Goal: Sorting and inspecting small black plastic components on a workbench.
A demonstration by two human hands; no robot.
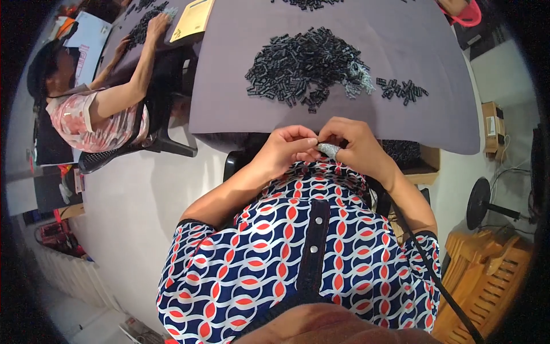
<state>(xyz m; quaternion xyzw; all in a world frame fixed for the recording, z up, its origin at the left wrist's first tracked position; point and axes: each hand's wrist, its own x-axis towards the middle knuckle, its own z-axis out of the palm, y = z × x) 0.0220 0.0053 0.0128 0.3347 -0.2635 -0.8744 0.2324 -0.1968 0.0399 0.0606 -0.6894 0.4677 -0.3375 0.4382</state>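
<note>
Just off the near edge of the table, my left hand [286,150] and my right hand [356,146] meet fingertip to fingertip. Both are closed in a pinch around a small dark piece, mostly hidden by the fingers. A silvery, shiny bit [328,150] shows at the fingers of my right hand; whether it is held or wrapped round a finger I cannot tell. Beyond my hands, a large heap of small black plastic parts [303,63] lies on the tablecloth. Small clear or silvery pieces [358,80] sit at its right edge, beside a smaller group of black parts [404,90].
A grey cloth covers the table [229,109]. Under its right side stands a cardboard box [427,166] holding dark parts. At the left a seated person [100,114] handles another black heap [143,28] near a yellow envelope [193,20]. Stacked orange-brown plastic chairs [487,281] and a black fan [478,203] stand right.
</note>
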